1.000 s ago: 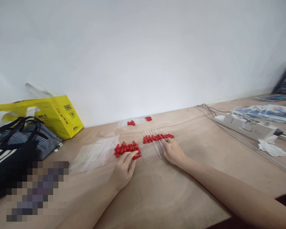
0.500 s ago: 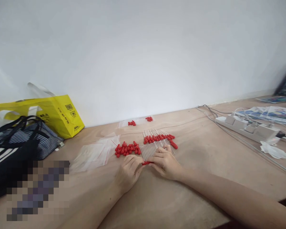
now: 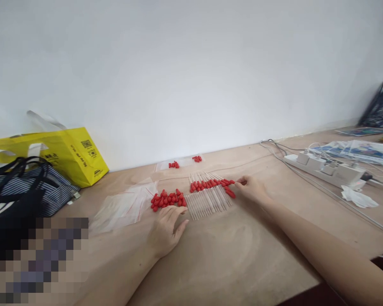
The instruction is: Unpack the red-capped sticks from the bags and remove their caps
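My left hand (image 3: 167,229) rests on the table with thumb and fingers apart and nothing held. Just beyond its fingertips lies a pile of red rubber bulbs (image 3: 168,199). My right hand (image 3: 250,188) is closed in a pinch at the right end of a row of droppers (image 3: 207,184); these are clear thin tubes with red bulbs. Its fingertips grip the red bulb of the end dropper (image 3: 230,182). Nearer to me, bare clear tubes (image 3: 207,203) lie side by side. A separate red bulb (image 3: 230,194) lies at their upper right.
Flat clear zip bags (image 3: 124,208) lie left of the bulbs. Toward the wall is another bag with small red bulbs (image 3: 174,165) on it. A yellow bag (image 3: 79,157) and a striped bag (image 3: 59,182) stand left; a power strip (image 3: 325,170) with cables and tissue (image 3: 359,196) lies right.
My right hand has moved right and away from me to the end of the dropper row, taking the red bulb piece from between both hands. My left hand has let go and opened.
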### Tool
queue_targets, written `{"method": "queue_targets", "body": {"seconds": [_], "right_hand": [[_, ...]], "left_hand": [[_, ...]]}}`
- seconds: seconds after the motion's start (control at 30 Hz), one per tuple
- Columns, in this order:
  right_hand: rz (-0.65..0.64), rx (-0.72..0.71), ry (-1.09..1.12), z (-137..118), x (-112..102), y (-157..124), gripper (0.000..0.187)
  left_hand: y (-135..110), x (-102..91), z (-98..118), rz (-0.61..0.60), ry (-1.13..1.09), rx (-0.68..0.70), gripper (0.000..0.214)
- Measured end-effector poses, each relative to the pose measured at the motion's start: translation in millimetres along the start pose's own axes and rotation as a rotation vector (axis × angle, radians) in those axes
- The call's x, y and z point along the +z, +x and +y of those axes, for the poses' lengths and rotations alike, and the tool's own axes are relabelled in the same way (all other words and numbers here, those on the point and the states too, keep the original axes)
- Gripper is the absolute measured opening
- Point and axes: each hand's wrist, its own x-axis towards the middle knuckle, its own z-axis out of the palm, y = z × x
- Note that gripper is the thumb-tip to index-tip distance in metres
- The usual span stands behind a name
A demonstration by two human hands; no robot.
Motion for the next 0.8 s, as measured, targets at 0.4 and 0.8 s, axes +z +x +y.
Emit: {"method": "queue_targets", "body": {"seconds": [0.4,0.8], "right_hand": [[-0.137,0.024,-0.102,2.5,2.7,32.4,0.023],[-0.385,0.046,-0.190,-53.5,37.2,91.9,0.029]], "left_hand": [[-1.1,2.2,-2.5,-0.021,-0.029,-0.006,0.017],[-1.5,2.0,-3.3,-0.064,-0.064,-0.028,0.013]]}}
